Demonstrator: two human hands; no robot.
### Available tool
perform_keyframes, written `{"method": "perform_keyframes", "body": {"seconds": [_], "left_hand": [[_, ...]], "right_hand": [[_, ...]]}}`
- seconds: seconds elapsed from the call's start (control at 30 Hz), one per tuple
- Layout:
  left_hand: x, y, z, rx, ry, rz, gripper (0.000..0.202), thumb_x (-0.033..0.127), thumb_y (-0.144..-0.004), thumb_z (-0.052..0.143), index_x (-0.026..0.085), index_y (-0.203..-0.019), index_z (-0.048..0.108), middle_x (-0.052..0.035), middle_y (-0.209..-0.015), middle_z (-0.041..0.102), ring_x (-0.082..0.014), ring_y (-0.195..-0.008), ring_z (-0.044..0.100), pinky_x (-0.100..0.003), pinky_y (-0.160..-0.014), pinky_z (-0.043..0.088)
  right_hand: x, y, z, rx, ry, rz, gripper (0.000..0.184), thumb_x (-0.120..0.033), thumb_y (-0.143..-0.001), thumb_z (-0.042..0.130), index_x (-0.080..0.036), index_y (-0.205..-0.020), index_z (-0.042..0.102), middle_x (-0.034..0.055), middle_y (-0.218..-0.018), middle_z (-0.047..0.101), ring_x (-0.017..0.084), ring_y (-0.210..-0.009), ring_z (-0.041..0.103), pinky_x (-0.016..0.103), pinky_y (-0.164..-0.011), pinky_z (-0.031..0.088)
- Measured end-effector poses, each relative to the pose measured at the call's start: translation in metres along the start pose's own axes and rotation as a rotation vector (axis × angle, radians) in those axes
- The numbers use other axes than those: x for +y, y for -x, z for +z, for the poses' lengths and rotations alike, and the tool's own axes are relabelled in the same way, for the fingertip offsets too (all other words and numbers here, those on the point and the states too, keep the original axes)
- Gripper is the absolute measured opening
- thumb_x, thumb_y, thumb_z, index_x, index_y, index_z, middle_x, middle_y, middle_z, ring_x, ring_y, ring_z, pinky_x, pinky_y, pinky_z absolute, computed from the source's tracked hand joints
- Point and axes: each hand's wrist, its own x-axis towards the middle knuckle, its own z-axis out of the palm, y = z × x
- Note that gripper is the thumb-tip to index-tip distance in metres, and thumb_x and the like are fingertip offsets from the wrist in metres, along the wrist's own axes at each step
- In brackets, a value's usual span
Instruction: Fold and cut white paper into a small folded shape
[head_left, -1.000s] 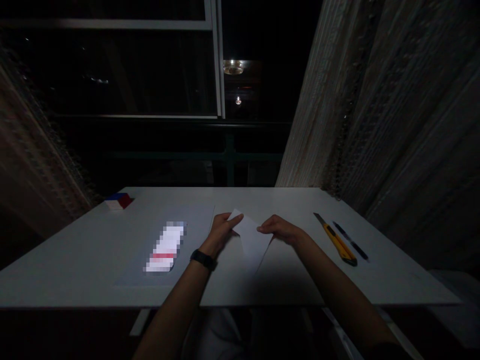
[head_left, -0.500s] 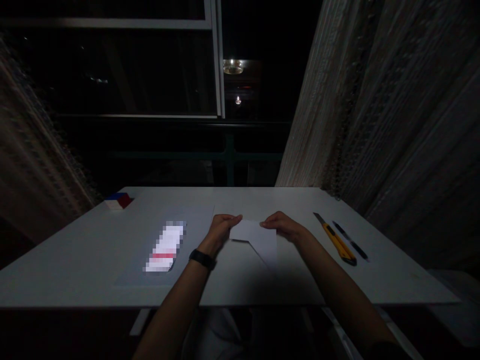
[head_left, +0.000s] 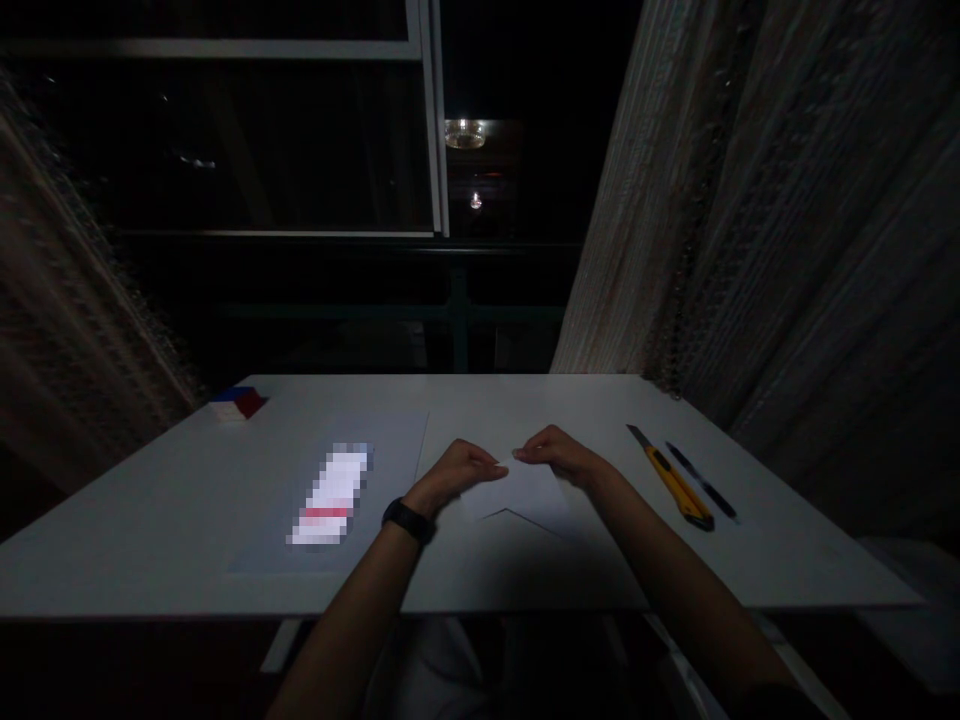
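Observation:
A folded sheet of white paper (head_left: 517, 491) is held low over the white table in front of me, its near edge bent to a shallow peak. My left hand (head_left: 463, 470), with a dark band on the wrist, pinches the paper's upper left part between thumb and fingers. At the top edge, just to the right, my right hand (head_left: 559, 452) grips it with thumb and fingertips. Only a small gap parts the two hands. Some of the fingers are hidden beneath the paper.
To the left, a lit phone (head_left: 330, 495) with a blurred screen lies on a pale sheet (head_left: 397, 445). A colored cube (head_left: 238, 403) sits at the far left. On the right lie a yellow box cutter (head_left: 671, 480) and a pen (head_left: 701, 482). Curtains (head_left: 622, 200) flank a dark window.
My left hand has shifted right and slightly nearer, closing the gap to my right hand. The paper's angled left notch has turned into a peaked near edge. The right hand has barely moved.

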Motion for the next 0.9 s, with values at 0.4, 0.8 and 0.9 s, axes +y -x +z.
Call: {"method": "perform_keyframes", "body": {"seconds": [0.4, 0.8, 0.9], "left_hand": [[0.003, 0.002, 0.000, 0.038, -0.033, 0.041, 0.034, 0.042, -0.052, 0.075, 0.011, -0.060, 0.068, -0.0009, -0.055, 0.057, -0.0096, -0.052, 0.044, -0.023, -0.050, 0.031], [0.004, 0.002, -0.001, 0.054, 0.063, 0.083, 0.028, 0.036, -0.055, 0.075, 0.011, -0.067, 0.071, -0.0037, -0.060, 0.064, -0.0119, -0.055, 0.051, -0.024, -0.054, 0.036], [0.003, 0.001, -0.001, 0.067, 0.086, 0.071, 0.028, 0.036, -0.055, 0.075, 0.011, -0.067, 0.070, -0.0041, -0.059, 0.064, -0.0122, -0.055, 0.051, -0.024, -0.053, 0.037]], "right_hand": [[-0.002, -0.002, 0.001, 0.132, 0.023, -0.059, 0.040, -0.049, -0.054, 0.073, -0.014, -0.044, 0.056, -0.0053, -0.039, 0.039, 0.006, -0.041, 0.028, 0.025, -0.044, 0.020], [0.009, -0.011, 0.002, 0.197, -0.019, -0.147, 0.034, -0.044, -0.056, 0.074, -0.014, -0.047, 0.059, -0.0022, -0.043, 0.048, 0.008, -0.043, 0.037, 0.025, -0.046, 0.026], [0.008, -0.009, 0.002, 0.188, -0.064, -0.150, 0.033, -0.042, -0.058, 0.074, -0.014, -0.047, 0.060, -0.0016, -0.044, 0.050, 0.008, -0.043, 0.039, 0.025, -0.046, 0.027]]}}
